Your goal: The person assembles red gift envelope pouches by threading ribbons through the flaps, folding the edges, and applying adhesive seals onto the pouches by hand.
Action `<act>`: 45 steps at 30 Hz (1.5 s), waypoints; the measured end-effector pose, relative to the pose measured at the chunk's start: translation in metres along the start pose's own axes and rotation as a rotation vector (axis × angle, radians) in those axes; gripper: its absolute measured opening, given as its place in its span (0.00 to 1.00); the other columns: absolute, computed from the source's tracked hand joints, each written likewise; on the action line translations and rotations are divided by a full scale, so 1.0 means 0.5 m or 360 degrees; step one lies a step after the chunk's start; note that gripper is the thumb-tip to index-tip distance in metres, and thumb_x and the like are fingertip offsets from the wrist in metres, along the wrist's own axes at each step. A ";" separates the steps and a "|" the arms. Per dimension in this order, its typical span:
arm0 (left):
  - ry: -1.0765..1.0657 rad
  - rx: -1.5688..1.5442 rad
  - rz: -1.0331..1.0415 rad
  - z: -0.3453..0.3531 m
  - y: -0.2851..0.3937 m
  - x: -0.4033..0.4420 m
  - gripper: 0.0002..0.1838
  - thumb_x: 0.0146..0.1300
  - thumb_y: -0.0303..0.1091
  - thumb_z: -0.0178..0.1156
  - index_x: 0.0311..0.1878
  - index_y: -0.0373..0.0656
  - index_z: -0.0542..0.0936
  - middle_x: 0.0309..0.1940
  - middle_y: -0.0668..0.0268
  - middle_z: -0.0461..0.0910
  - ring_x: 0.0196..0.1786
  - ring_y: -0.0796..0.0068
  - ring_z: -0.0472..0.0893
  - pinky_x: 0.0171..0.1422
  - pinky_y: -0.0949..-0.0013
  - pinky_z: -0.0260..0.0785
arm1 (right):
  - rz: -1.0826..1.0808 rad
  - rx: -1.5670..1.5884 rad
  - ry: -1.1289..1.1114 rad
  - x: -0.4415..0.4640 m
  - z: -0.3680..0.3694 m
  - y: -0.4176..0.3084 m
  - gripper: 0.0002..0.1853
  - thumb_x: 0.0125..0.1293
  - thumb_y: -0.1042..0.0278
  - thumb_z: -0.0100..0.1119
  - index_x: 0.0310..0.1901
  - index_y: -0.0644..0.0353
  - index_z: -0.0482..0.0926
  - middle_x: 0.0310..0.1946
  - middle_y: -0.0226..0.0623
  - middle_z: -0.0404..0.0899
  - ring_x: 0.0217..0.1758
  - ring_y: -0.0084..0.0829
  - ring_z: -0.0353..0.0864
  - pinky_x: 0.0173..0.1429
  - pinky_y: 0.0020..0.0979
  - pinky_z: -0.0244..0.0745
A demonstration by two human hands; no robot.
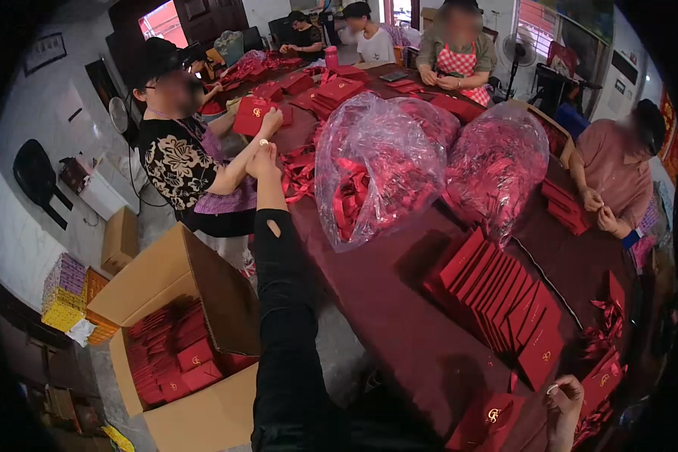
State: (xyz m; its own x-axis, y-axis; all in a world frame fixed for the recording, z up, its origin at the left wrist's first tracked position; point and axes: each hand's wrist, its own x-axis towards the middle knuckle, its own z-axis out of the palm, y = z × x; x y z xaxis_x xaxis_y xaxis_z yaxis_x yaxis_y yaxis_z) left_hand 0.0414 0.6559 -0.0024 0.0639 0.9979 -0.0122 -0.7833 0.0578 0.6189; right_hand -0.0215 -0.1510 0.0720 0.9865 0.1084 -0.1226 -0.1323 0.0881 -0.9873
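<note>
My left hand [264,162] reaches far forward, its fingers pinched at a small pale item [264,142] too small to name. It is just below a co-worker's hand [270,122], beside a red gift bag [252,117] with a gold emblem. At the lower right, my right hand [565,403] has its fingers closed at another small pale item [552,389]. Around it lie a red bag [492,416] on the left, another red bag [601,383] on the right, and a long leaning row of red bags [497,294] above.
Two clear plastic sacks [384,166] [497,162] of red ribbons stand on the dark red tablecloth [384,301]. An open carton [181,422] of red bags is at the lower left. Several people sit or stand around the table.
</note>
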 end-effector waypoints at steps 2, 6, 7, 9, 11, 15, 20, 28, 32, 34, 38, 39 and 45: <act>0.0007 0.0009 0.0002 0.005 0.005 -0.002 0.11 0.58 0.19 0.66 0.42 0.32 0.75 0.32 0.61 0.79 0.31 0.69 0.81 0.40 0.66 0.82 | -0.0033 -0.0013 -0.0049 0.006 -0.010 0.014 0.06 0.60 0.76 0.64 0.35 0.62 0.75 0.21 0.30 0.76 0.21 0.18 0.73 0.27 0.20 0.67; 0.0003 -0.0003 -0.0002 -0.006 0.008 0.005 0.11 0.57 0.18 0.65 0.42 0.32 0.75 0.33 0.60 0.79 0.32 0.68 0.81 0.41 0.66 0.83 | -0.0025 -0.0049 -0.0031 0.003 0.002 0.010 0.07 0.60 0.75 0.64 0.34 0.62 0.74 0.21 0.29 0.76 0.21 0.18 0.72 0.28 0.20 0.66; 0.0006 0.0001 -0.0001 -0.006 0.008 0.009 0.11 0.57 0.18 0.65 0.42 0.32 0.75 0.33 0.60 0.79 0.32 0.68 0.81 0.41 0.66 0.83 | -0.0004 -0.0056 0.0007 -0.001 0.011 0.005 0.07 0.60 0.75 0.64 0.34 0.62 0.74 0.21 0.29 0.76 0.21 0.18 0.72 0.28 0.20 0.66; 0.0025 0.0044 -0.0069 -0.009 0.010 0.017 0.11 0.58 0.17 0.65 0.42 0.32 0.75 0.33 0.60 0.80 0.32 0.67 0.82 0.41 0.65 0.83 | 0.0024 -0.0081 0.0082 -0.010 0.034 -0.008 0.07 0.60 0.76 0.64 0.35 0.62 0.74 0.22 0.29 0.76 0.22 0.18 0.72 0.29 0.20 0.66; 0.0015 0.0035 -0.0052 -0.018 0.008 0.016 0.10 0.58 0.18 0.64 0.42 0.33 0.75 0.33 0.59 0.80 0.33 0.67 0.82 0.41 0.66 0.83 | 0.0036 -0.0097 0.0109 -0.009 0.028 -0.003 0.07 0.60 0.76 0.64 0.35 0.62 0.74 0.22 0.29 0.76 0.22 0.17 0.72 0.29 0.20 0.66; -0.0082 0.0014 -0.0010 -0.037 0.010 0.009 0.07 0.60 0.19 0.62 0.42 0.33 0.76 0.33 0.59 0.80 0.33 0.66 0.83 0.41 0.66 0.82 | 0.0012 -0.0072 -0.0037 0.002 0.002 0.018 0.07 0.60 0.76 0.63 0.35 0.61 0.74 0.23 0.28 0.76 0.23 0.17 0.72 0.29 0.19 0.66; -0.0029 -0.0005 -0.0100 -0.042 0.028 -0.010 0.07 0.58 0.20 0.62 0.40 0.34 0.78 0.32 0.60 0.81 0.32 0.67 0.82 0.41 0.66 0.80 | 0.0021 -0.0064 -0.0162 0.002 -0.012 0.021 0.06 0.61 0.76 0.63 0.36 0.60 0.74 0.23 0.28 0.76 0.23 0.16 0.72 0.30 0.19 0.65; 0.0014 0.0188 -0.0061 -0.043 0.038 -0.054 0.09 0.61 0.23 0.61 0.43 0.31 0.76 0.37 0.59 0.79 0.38 0.66 0.81 0.44 0.68 0.80 | -0.0028 -0.0038 -0.0194 -0.022 -0.026 0.032 0.06 0.62 0.76 0.62 0.37 0.60 0.74 0.25 0.27 0.76 0.25 0.15 0.72 0.31 0.18 0.65; 0.0044 0.0328 -0.0048 -0.049 0.052 -0.085 0.05 0.61 0.25 0.61 0.38 0.37 0.76 0.31 0.64 0.78 0.32 0.69 0.81 0.37 0.70 0.78 | -0.0084 0.0016 -0.0194 -0.031 -0.019 0.037 0.07 0.62 0.76 0.62 0.37 0.60 0.73 0.26 0.27 0.76 0.27 0.16 0.73 0.32 0.18 0.66; -0.0021 0.0328 -0.0060 -0.054 0.063 -0.100 0.05 0.61 0.25 0.63 0.37 0.39 0.76 0.29 0.65 0.78 0.29 0.71 0.80 0.34 0.71 0.77 | -0.0116 -0.0041 -0.0106 -0.028 -0.045 0.059 0.07 0.61 0.77 0.62 0.37 0.60 0.73 0.26 0.27 0.76 0.27 0.16 0.73 0.33 0.18 0.67; -0.0025 0.0302 -0.0053 -0.054 0.066 -0.126 0.04 0.60 0.26 0.64 0.32 0.41 0.77 0.23 0.69 0.77 0.21 0.77 0.76 0.21 0.77 0.69 | -0.0092 -0.0072 -0.0118 -0.035 -0.057 0.063 0.07 0.61 0.78 0.62 0.37 0.60 0.73 0.26 0.27 0.75 0.28 0.17 0.73 0.34 0.19 0.67; 0.0103 0.0235 -0.0083 -0.054 0.063 -0.124 0.05 0.61 0.27 0.64 0.32 0.41 0.77 0.23 0.69 0.78 0.21 0.77 0.76 0.22 0.77 0.70 | -0.0094 -0.0064 -0.0119 -0.035 -0.058 0.065 0.07 0.61 0.78 0.62 0.37 0.60 0.73 0.26 0.27 0.75 0.28 0.17 0.73 0.34 0.19 0.67; 0.0217 0.0071 -0.0036 -0.070 0.066 -0.097 0.05 0.64 0.28 0.61 0.39 0.36 0.79 0.32 0.64 0.80 0.34 0.70 0.79 0.42 0.68 0.78 | -0.0089 -0.0013 -0.0102 -0.066 -0.040 0.038 0.05 0.61 0.78 0.61 0.36 0.61 0.73 0.26 0.27 0.75 0.28 0.16 0.73 0.35 0.19 0.66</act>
State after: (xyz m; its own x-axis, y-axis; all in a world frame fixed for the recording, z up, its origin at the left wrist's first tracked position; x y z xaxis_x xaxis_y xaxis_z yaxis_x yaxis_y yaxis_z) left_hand -0.0091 0.6105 -0.0091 -0.0059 0.9913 -0.1312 -0.7540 0.0818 0.6517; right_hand -0.0548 -0.1727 0.0553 0.9842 0.1665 -0.0608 -0.0762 0.0876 -0.9932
